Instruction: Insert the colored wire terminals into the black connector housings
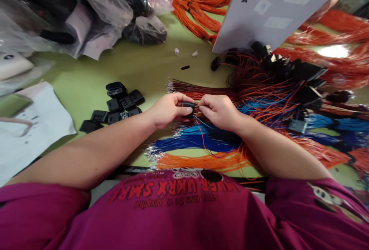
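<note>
A small black connector housing (188, 105) is gripped between the thumb and fingers of my left hand (170, 109). Blue and orange-red wires (203, 122) trail down from it. Close on its right, my right hand (217, 109) is closed in a pinch at the housing's end; a thin wire seems to be between the fingertips, though it is mostly hidden. Beneath both hands lie sorted bundles of wire: dark red wires (198, 88), blue wires (184, 144) and orange wires (196, 161), their metal-tipped ends pointing left.
Several black connector housings (115, 105) lie left of my hands. Two small white pieces (177, 51) and a black strip (185, 67) sit farther back. Plastic bags (115, 4), a white board (268, 7), orange wire coils (198, 7) and a paper sheet (37, 123) surround the area.
</note>
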`<action>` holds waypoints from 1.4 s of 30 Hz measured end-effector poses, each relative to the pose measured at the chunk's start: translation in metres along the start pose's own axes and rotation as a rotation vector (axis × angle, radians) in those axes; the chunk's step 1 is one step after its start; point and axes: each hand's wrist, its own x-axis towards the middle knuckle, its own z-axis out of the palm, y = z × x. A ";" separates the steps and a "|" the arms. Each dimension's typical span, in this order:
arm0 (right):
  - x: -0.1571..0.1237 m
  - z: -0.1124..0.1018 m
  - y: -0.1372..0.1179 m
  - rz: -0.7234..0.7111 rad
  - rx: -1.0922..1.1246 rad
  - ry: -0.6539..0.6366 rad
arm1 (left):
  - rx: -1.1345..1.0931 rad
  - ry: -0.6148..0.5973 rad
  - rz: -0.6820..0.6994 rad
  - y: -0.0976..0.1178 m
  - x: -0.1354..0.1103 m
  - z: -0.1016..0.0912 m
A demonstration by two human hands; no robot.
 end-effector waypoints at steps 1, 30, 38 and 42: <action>0.000 -0.002 0.001 0.012 0.037 -0.009 | -0.002 -0.006 0.002 0.000 0.000 0.000; -0.095 -0.120 0.084 0.744 0.058 0.937 | 1.706 -0.602 0.655 -0.034 -0.012 0.010; -0.109 -0.090 0.101 0.749 -0.726 0.938 | 1.744 -0.622 0.673 -0.029 -0.015 0.011; -0.127 -0.065 0.087 0.607 -0.779 0.672 | 1.747 -0.638 0.672 -0.024 -0.013 0.010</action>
